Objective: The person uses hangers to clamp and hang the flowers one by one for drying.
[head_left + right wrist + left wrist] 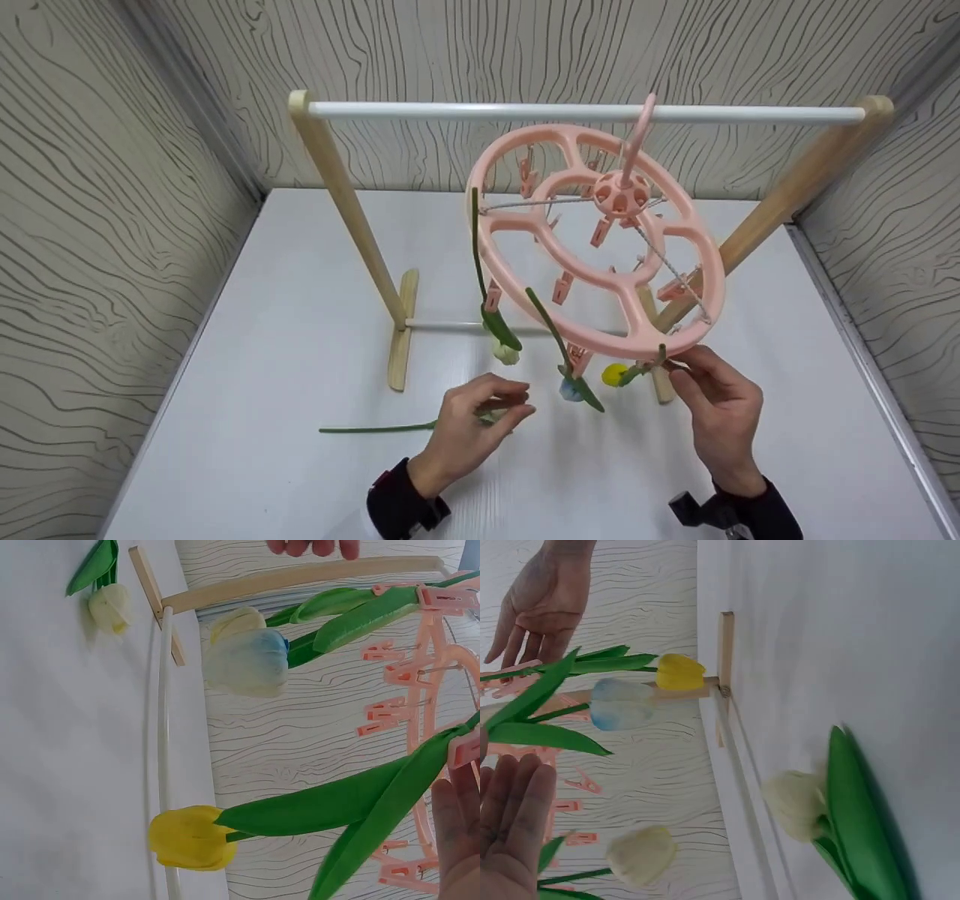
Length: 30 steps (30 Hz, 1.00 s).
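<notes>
My right hand (724,416) is at the front rim of a pink round hanging dryer (592,337), thumb and forefinger pinching a pink clothespin (466,748). From that clothespin a yellow tulip (191,838) hangs head down, its green leaves spreading below the rim. To the left, my left hand (472,424) hovers over the table with thumb and fingers apart, holding nothing. Close to its fingers hangs a pale blue tulip (622,703) in another clothespin. A white tulip (641,855) is clipped farther left along the rim. Another white tulip (795,804) lies on the table, partly covered by the left hand in the head view.
The dryer hangs by its hook (639,142) from the white top bar (450,111) of a wooden stand (349,210). Several other clothespins dangle from the rings. A low white crossbar (450,325) joins the stand's feet. Patterned panels (420,52) enclose the white table (247,375).
</notes>
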### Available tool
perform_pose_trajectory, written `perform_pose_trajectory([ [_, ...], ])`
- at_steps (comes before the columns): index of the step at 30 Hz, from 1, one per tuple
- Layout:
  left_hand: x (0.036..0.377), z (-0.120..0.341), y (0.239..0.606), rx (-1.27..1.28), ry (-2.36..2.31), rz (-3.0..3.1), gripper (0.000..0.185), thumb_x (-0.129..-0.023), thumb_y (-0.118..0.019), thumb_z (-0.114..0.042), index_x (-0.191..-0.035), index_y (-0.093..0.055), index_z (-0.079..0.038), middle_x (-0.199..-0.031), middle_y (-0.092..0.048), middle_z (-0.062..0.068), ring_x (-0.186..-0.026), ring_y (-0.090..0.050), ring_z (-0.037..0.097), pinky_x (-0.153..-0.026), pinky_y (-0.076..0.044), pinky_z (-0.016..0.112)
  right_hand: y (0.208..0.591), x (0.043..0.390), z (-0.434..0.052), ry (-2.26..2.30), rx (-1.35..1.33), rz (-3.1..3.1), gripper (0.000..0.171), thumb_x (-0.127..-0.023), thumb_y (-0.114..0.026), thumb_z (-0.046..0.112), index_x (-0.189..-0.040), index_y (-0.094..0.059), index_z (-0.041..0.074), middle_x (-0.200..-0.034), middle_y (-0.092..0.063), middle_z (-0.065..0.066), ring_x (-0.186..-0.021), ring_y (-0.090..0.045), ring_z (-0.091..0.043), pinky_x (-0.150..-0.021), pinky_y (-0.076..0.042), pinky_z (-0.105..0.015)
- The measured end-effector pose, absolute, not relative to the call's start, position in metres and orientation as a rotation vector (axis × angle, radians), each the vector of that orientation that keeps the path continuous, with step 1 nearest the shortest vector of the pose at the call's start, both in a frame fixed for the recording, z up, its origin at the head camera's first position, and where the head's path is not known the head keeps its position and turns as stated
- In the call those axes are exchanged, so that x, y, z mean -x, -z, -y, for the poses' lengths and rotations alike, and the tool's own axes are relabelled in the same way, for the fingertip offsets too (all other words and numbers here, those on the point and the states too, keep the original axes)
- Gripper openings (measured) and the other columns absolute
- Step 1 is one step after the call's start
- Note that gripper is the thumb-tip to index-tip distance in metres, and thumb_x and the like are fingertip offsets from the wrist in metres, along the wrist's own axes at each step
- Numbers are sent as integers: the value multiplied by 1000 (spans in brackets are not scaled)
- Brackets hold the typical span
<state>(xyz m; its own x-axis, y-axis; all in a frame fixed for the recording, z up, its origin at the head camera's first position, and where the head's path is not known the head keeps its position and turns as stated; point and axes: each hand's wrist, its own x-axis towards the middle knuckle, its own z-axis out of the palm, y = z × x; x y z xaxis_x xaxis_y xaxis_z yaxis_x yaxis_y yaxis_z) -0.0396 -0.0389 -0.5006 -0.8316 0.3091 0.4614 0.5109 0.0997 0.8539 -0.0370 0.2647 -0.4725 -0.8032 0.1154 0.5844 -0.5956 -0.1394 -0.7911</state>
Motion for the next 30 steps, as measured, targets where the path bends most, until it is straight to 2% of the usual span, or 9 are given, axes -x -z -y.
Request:
perform_pose_trajectory([
  [2, 40, 47, 505, 788, 1795, 2269, 20, -95, -79, -15, -113, -75, -7, -104, -78, 13, -95, -79, 24, -81, -68, 26, 474, 37, -266, -1994, -539, 1656, 37, -89, -48, -34, -123, -60, -27, -121, -77, -15, -113, -76, -19, -100, -62, -30],
  [7, 41, 67, 516, 705, 1678, 2444, 23, -93, -81, -16, -114, -75, -9, -109, -79, 11, -100, -79, 20, -85, -68, 29, 479, 34, -270, -1971, -463, 1668, 33, -90, -50, -33, -121, -60, -28, -118, -78, -14, -112, -76, -19, -99, -63, -28],
  [13, 40, 91, 530, 652, 1446, 2612, 28, -90, -84, -13, -116, -75, -8, -110, -79, 9, -102, -77, 18, -87, -67, 36, 488, 25, -272, -1990, -361, 1680, 27, -92, -50, -31, -117, -60, -29, -111, -79, -15, -104, -77, -19, -91, -65, -26],
  [17, 39, 107, 540, 629, 1205, 2713, 34, -86, -87, -13, -117, -75, -7, -110, -79, 6, -103, -74, 18, -89, -65, 33, 495, 17, -272, -2002, -231, 1746, 26, -93, -53, -28, -114, -67, -22, -105, -80, -10, -95, -78, -16, -84, -66, -23],
  [21, 39, 120, 549, 586, 1012, 2815, 39, -82, -90, -12, -117, -75, -6, -111, -77, 5, -105, -73, 21, -89, -65, 34, 501, 8, -268, -2000, -92, 1833, 23, -95, -56, -24, -113, -69, -17, -100, -80, -6, -89, -78, -13, -81, -66, -22],
  [26, 37, 130, 554, 502, 928, 2946, 39, -81, -90, -12, -116, -76, -5, -115, -74, 6, -111, -71, 25, -92, -65, 40, 511, 0, -260, -2023, 8, 1896, 19, -96, -58, -21, -112, -68, -20, -94, -80, -4, -83, -78, -13, -79, -66, -23],
  [30, 36, 133, 558, 475, 902, 3004, 36, -79, -90, -8, -112, -77, -5, -111, -72, 6, -110, -70, 25, -90, -65, 40, 517, -4, -255, -2039, 50, 1961, 17, -97, -60, -17, -112, -69, -18, -93, -80, -2, -81, -78, -12, -78, -66, -23],
])
